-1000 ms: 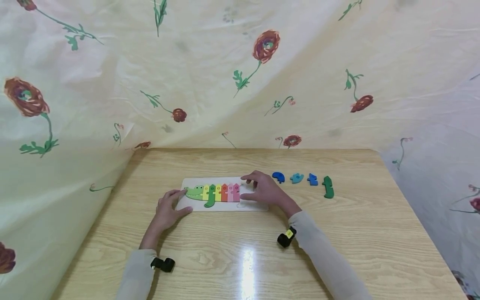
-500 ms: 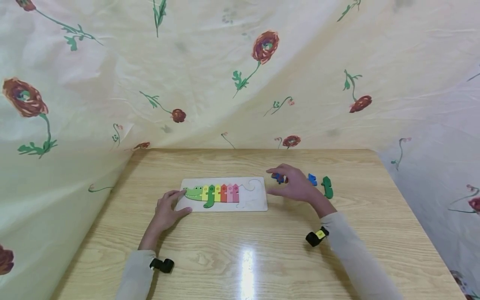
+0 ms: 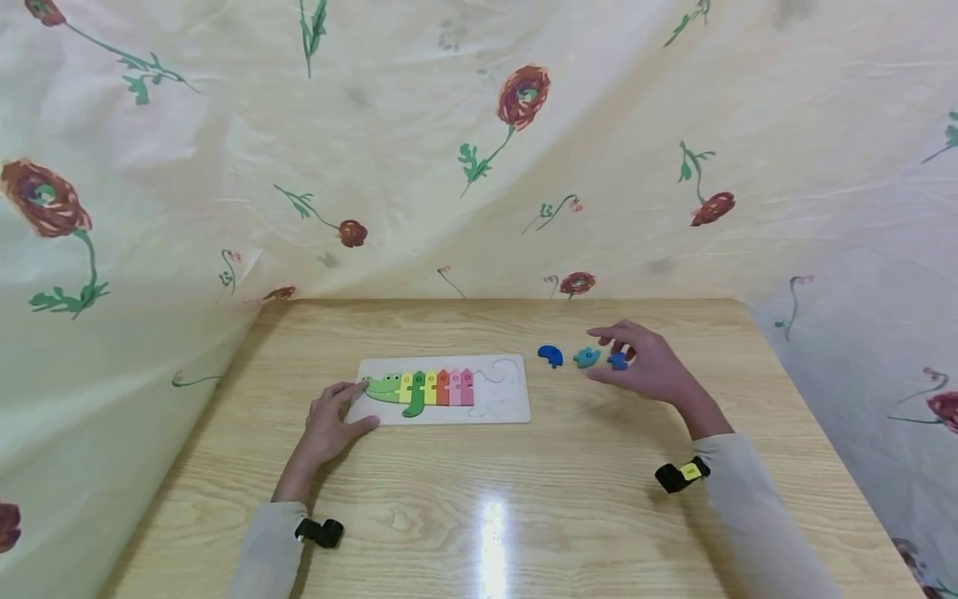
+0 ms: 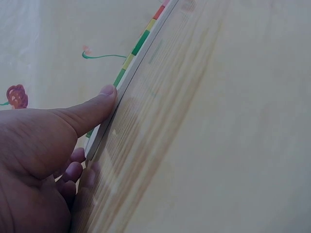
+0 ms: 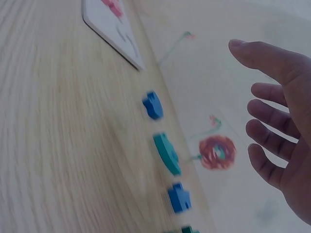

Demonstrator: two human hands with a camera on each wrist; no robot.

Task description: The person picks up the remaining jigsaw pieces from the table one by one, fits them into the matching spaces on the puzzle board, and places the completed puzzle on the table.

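A white puzzle board point(image 3: 501, 408) lies on the table, with a green crocodile head point(image 3: 385, 388) and yellow, green, orange and pink body pieces set in its left part. My left hand point(image 3: 331, 423) holds the board's left end, thumb at the near edge and fingertips by the crocodile head. In the head view my right hand point(image 3: 647, 366), fingers parted and holding nothing, hovers over the loose pieces. Beneath its fingers is a blue piece point(image 3: 617, 361). To its left lie a teal piece point(image 3: 587, 358) and a dark blue curved tail piece point(image 3: 550, 356). The right hand hides the green leg piece.
The wooden table point(image 3: 434, 507) ends at the back against a flower-printed cloth point(image 3: 412, 150), which also hangs at both sides. In the right wrist view a bit of green piece point(image 5: 189, 229) shows at the bottom edge.
My right hand has moved right, from the board's right end across the loose pieces to above the blue one. My left hand has stayed at the board's left end.
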